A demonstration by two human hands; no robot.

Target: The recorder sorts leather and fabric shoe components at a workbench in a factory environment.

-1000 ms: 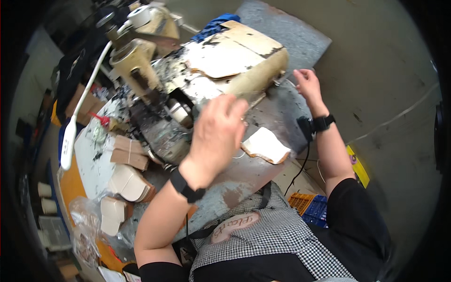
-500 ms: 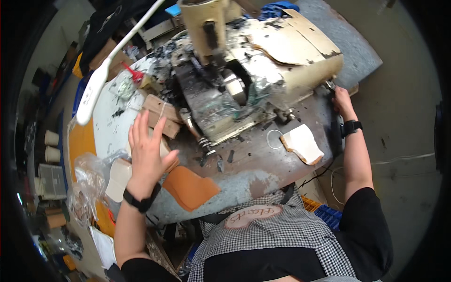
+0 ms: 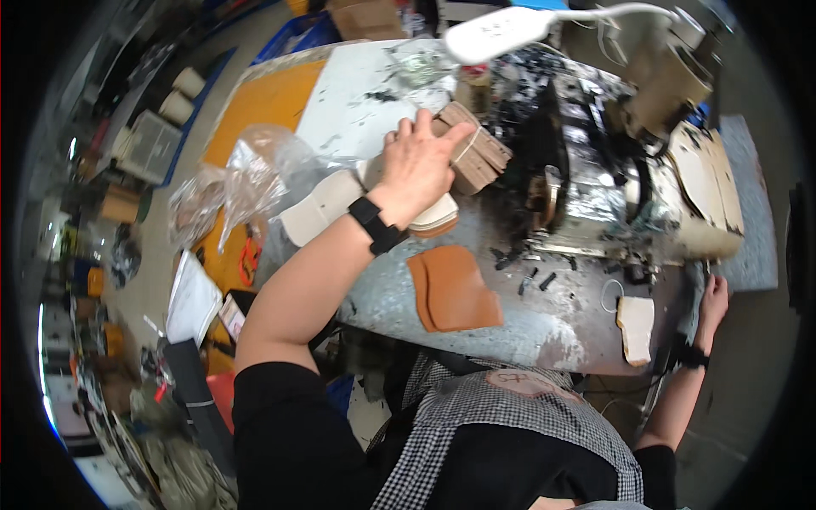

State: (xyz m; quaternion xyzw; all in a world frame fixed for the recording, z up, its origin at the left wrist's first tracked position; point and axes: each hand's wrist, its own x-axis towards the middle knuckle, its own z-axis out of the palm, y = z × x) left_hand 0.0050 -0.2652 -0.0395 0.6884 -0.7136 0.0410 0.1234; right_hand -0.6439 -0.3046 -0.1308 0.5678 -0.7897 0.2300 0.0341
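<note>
Brown, straight-edged pieces, strapped in a bundle point(image 3: 483, 161), lie left of centre on the grey, worn worktable point(image 3: 382, 297), left of the cream-and-metal machine point(image 3: 595, 183).

Change: half a second ago the person's left hand point(image 3: 416, 168) was held up, fingers fanned, on the near side of the bundle; now it is down at the bundle's left end, thumb across it. View has swung left with it. Reading: work seems centred on the left-side stacks rather than on the white-faced, brown-edged piece point(image 3: 635, 330) at near right.

Left fingers: bent, thumb apart, tips hidden; cannot tell whether they grip. A cream-topped stack of shaped pieces point(image 3: 435, 214) sits just beneath the wrist; two orange-tan curved pieces point(image 3: 459, 289) lie nearer, overlapping.

Right hand point(image 3: 714, 304): fingers curled at the table's right edge, below the machine's end; cannot tell if they hold anything.

Writing: small dark marks on the white paddle-shaped lamp head point(image 3: 500, 36), too small to read; reddish lettering on the pale oval apron patch point(image 3: 514, 381), foreshortened, not transcribed. No brand noted.
</note>
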